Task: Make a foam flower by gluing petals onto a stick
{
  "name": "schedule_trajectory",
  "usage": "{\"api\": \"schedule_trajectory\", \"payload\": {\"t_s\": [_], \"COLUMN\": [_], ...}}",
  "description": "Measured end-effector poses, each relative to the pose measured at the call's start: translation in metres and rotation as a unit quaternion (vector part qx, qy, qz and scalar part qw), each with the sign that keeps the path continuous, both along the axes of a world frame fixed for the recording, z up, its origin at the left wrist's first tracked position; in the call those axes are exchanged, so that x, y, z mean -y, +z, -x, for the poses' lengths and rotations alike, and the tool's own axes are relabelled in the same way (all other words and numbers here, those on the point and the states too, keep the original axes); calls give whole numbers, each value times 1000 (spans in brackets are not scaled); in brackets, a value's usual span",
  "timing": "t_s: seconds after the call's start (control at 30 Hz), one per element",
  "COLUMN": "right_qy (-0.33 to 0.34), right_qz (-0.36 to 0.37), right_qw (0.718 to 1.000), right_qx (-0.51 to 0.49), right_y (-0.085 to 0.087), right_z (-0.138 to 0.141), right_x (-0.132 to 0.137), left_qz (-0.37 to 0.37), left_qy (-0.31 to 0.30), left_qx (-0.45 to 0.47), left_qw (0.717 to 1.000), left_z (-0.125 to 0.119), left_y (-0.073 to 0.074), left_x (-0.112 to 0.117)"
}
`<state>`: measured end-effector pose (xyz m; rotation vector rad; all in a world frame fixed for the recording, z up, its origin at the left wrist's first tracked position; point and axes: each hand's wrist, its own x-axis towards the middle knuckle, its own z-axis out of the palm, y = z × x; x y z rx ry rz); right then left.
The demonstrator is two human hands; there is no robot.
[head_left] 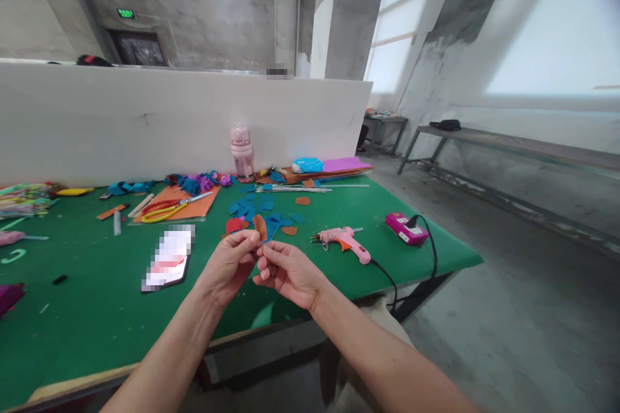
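My left hand (232,264) and my right hand (285,271) meet above the near edge of the green table (97,310). Both pinch a small brown felt piece (260,226) that stands up between the fingertips. Just behind it on the table lie a red felt piece (233,225) and several blue felt pieces (261,210). A pink glue gun (345,242) lies to the right of my right hand, with its black cord running off the table edge.
A phone (167,258) lies left of my hands. Red and yellow scissors (167,208) rest on an orange sheet. A pink bottle (241,151) stands by the white partition. A pink power strip (407,229) sits at the right corner. Benches line the right wall.
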<state>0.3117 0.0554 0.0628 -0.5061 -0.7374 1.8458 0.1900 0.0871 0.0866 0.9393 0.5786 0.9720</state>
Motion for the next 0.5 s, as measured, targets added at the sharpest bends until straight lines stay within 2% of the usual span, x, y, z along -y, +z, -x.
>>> {"api": "schedule_trajectory", "payload": {"t_s": [0.5], "right_qy": [17], "right_qz": [-3], "right_qw": [1000], "right_qx": [-15], "right_y": [-2], "right_z": [0], "right_x": [-2], "left_qz": [-11], "left_qy": [-8], "left_qx": [-4], "left_qw": [1000], "left_z": [1], "left_y": [1], "left_x": [0]}}
